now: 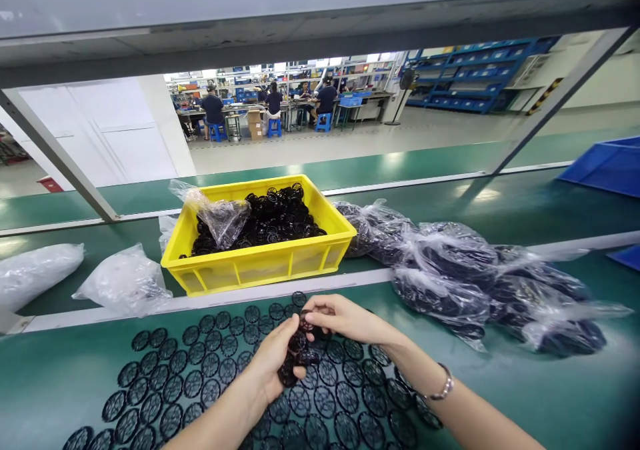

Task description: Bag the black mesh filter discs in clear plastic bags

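Note:
Several small black spoked plastic rings are bunched in my left hand, its fingers curled round them. My right hand meets it from the right, thumb and fingers pinching one black ring at the top of the bunch. Below and around both hands, many larger black spoked rings lie flat in rows on the green table. Just beyond the hands stands a yellow bin, heaped with small black parts, with a clear plastic bag lying on them.
Knotted clear bags of black parts lie right of the bin. White-filled bags sit to its left. A blue bin is at far right. A metal frame post rises behind. People work at benches in the background.

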Motion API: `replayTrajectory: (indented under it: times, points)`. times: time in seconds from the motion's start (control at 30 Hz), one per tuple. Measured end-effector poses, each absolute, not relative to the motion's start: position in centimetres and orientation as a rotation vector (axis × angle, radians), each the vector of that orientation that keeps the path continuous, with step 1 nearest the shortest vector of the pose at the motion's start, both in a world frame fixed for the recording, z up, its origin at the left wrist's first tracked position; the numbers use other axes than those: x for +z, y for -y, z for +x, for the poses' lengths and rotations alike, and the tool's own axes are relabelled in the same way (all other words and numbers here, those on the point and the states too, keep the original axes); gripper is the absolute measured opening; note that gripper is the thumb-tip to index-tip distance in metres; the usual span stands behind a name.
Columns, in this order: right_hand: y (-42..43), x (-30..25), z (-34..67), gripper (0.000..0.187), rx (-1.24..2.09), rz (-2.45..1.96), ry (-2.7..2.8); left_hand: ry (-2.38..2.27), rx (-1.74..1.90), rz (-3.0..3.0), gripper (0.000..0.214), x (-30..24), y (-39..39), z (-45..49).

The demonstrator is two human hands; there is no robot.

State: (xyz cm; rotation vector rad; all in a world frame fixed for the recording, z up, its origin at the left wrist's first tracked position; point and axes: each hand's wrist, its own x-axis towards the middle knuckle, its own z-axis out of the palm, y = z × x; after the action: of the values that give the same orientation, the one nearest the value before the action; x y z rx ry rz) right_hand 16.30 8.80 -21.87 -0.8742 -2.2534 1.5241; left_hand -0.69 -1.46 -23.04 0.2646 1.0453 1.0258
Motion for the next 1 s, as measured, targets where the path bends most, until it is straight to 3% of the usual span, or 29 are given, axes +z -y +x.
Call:
replayTrajectory:
  times: [0.07, 0.2, 0.4, 0.57, 0.8, 1.0]
  points:
    - [-9.5, -22.2, 16.8, 0.041, 1.569, -0.897, 2.198, -1.04, 1.031, 0.278, 0.035, -23.0, 1.3, -0.4]
    - [-13.0, -24.5, 17.4, 0.044, 1.339, -1.059, 2.117, -1.041, 1.01, 0.283, 0.033, -22.9, 1.3, -0.2]
    - [-14.3, -26.7, 17.5, 0.03, 1.005, -1.107, 2.115, -1.028, 0.994, 0.205, 0.032, -22.7, 1.4, -0.7]
    - [-11.7, -24.1, 18.0, 0.028, 0.947, -1.093, 2.122, -0.978, 0.994, 0.212, 0.035, -22.4, 1.0, -0.3]
    - [-6.7, -19.8, 17.9, 0.024, 1.247, -1.003, 2.268, -0.917, 0.95, 0.301, 0.039, -22.0, 0.6, 0.9]
    - [-4.7, -19.2, 17.6, 0.013, 1.018, -1.024, 2.422, -0.953, 0.887, 0.308, 0.045, -22.0, 0.7, 1.6]
